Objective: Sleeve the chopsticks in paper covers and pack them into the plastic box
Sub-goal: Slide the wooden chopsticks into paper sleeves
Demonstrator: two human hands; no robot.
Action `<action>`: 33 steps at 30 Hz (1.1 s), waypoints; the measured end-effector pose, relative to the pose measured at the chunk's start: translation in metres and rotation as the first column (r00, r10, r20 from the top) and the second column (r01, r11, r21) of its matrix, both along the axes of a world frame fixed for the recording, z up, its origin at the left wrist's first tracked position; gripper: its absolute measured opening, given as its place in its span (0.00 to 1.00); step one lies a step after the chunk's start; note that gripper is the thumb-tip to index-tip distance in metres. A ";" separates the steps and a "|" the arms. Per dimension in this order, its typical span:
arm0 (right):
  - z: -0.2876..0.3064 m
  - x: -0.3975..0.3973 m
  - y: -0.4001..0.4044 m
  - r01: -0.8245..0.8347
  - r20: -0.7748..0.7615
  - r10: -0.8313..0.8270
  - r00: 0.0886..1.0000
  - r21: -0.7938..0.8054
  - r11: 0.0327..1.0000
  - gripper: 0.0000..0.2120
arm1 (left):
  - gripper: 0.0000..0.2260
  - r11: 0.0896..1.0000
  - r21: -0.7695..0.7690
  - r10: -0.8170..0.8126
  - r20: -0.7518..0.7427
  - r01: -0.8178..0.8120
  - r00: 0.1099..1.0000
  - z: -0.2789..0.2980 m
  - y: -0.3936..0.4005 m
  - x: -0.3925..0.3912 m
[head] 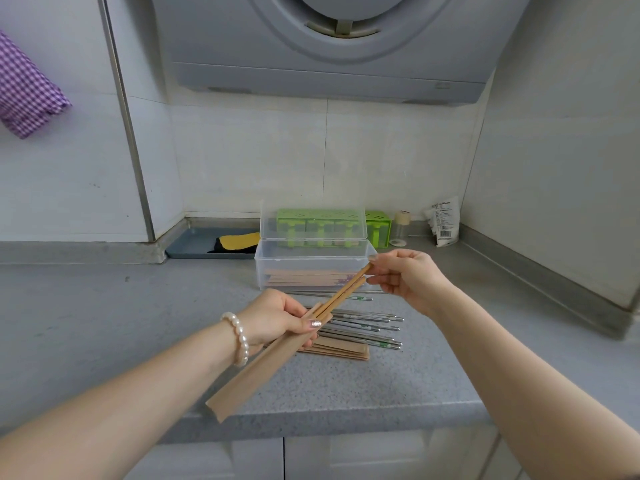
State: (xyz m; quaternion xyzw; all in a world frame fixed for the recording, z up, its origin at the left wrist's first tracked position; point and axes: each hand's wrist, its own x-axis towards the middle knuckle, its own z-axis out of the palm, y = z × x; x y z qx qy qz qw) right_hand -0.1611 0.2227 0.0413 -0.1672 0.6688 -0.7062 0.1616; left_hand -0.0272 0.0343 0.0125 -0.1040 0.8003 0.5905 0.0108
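Note:
My left hand (277,317) grips the open end of a brown paper cover (256,372), which slants down toward the counter's front edge. A pair of wooden chopsticks (346,291) sticks partway out of that cover. My right hand (405,275) pinches their upper ends. Behind them stands the clear plastic box (313,252) with its lid up and several sleeved chopsticks lying inside. On the counter lie several loose metal chopsticks (363,325) and a small stack of empty paper covers (339,349).
A green holder (378,227), a small jar (401,226) and a packet (445,220) stand at the back right. A grey tray (194,242) with a yellow cloth sits at the back left. A range hood (332,46) hangs overhead. The counter's front edge (311,419) is close.

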 end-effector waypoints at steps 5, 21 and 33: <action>-0.004 0.003 -0.001 -0.025 0.021 0.025 0.999 0.012 1.000 0.03 | 0.02 1.000 0.007 0.008 0.001 -0.008 1.000 0.000 0.001 0.000; -0.007 0.010 -0.006 -0.078 -0.003 0.079 0.997 0.124 0.989 0.05 | 0.01 0.999 -0.035 0.015 0.000 -0.015 1.000 -0.005 0.001 -0.002; -0.012 0.013 -0.010 -0.053 -0.149 0.100 0.984 0.289 0.956 0.09 | 0.03 0.999 -0.030 0.022 0.008 -0.022 1.000 -0.006 -0.002 -0.004</action>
